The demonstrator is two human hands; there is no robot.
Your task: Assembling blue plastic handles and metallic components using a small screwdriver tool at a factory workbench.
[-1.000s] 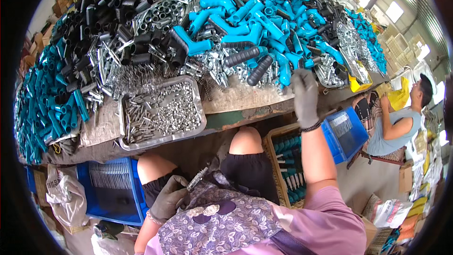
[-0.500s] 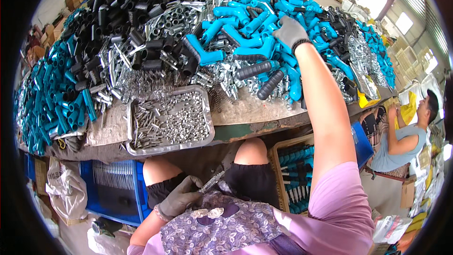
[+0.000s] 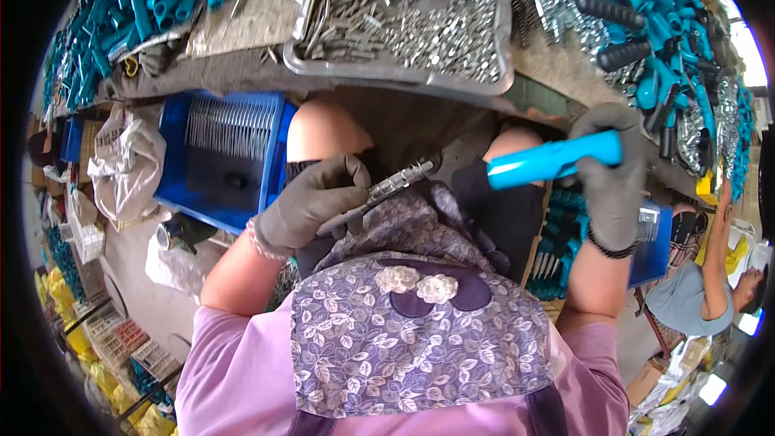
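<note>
Above my lap, my left hand point(image 3: 311, 203) in a grey glove is closed on a slim metal shaft point(image 3: 400, 181), whose silvery, stepped end points up to the right. Its other end is covered by the fingers. My right hand point(image 3: 615, 182), gloved too, grips a bright blue plastic handle point(image 3: 529, 165) near its right end. The handle lies almost level, its free end turned toward the shaft. A gap separates the two parts. Beyond them on the bench stands a clear tray point(image 3: 395, 74) filled with small metal pins and bits.
Blue handles point(image 3: 165, 0) are heaped at the bench's far left, with more blue handles point(image 3: 666, 8) and metal parts at right. A blue bin point(image 3: 278, 125) with thin rods stands left of my knees. Blue-handled pieces point(image 3: 561, 230) fill a crate at right. Another person point(image 3: 690, 295) sits beyond.
My right hand has come back from the heap to above my lap, now with a blue handle in it. My left hand still holds the metal shaft. The view has tilted down.
</note>
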